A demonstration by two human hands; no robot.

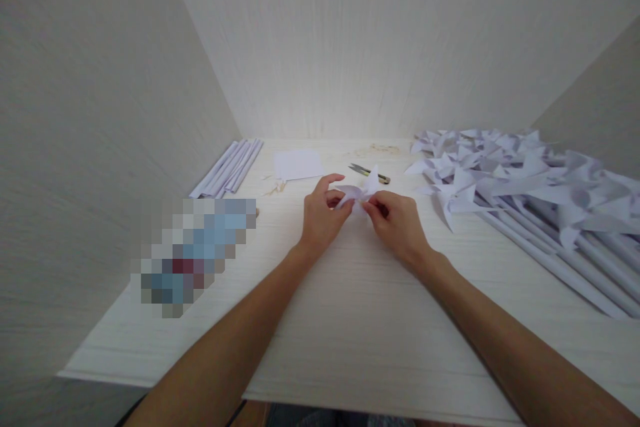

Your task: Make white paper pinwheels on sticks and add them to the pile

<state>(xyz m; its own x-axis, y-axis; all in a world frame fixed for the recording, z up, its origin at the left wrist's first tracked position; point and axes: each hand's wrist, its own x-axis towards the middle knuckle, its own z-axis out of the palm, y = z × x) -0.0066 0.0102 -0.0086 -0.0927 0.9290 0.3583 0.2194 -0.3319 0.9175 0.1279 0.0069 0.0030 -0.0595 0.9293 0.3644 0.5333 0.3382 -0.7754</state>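
Both hands meet over the middle of the white table (350,320), pinching one small white folded paper piece (361,191) with pointed flaps. My left hand (320,213) grips its left side between thumb and fingers. My right hand (397,223) holds its right side with the fingertips. The paper is lifted slightly above the tabletop. Just behind it lie small scissors (369,173).
A large heap of finished white paper pinwheels on rolled paper sticks (530,193) fills the right side. Several rolled paper sticks (231,167) lie at the back left, a flat white sheet (298,164) beside them. A blurred blue object (193,253) sits at the left. Walls enclose three sides.
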